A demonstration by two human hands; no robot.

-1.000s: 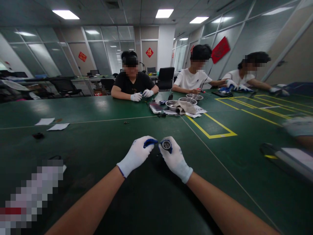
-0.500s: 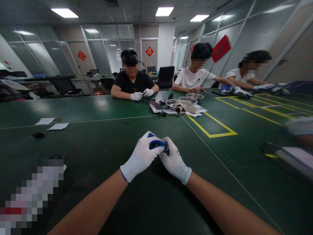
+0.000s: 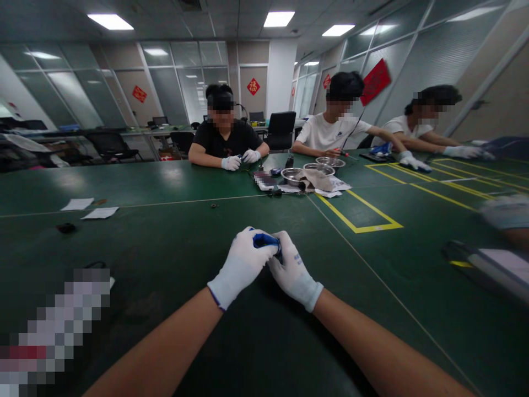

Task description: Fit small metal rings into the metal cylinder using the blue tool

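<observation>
My left hand [image 3: 247, 258], in a white glove with a blue palm, is closed, its fingers curled toward the other hand above the green table [image 3: 182, 342]. Against it, my right hand [image 3: 292, 267] in a matching glove is closed too, and the fingertips of both meet. A small dark thing seems to sit between them, but the gloves cover nearly all of it, so its kind cannot be made out.
Steel bowls [image 3: 291, 176] and a beige cloth [image 3: 318, 180] lie ahead. White papers [image 3: 100, 213] and a small black object [image 3: 66, 227] are at left, with a blurred-out long item [image 3: 61, 325] nearer. Three people sit opposite; another gloved hand [image 3: 506, 211] reaches in at right.
My hands have shifted slightly, the left glove's fingers drawing closer over the dark thing, which shows less now. Across the table, one co-worker's gloved hand has moved a little to the right.
</observation>
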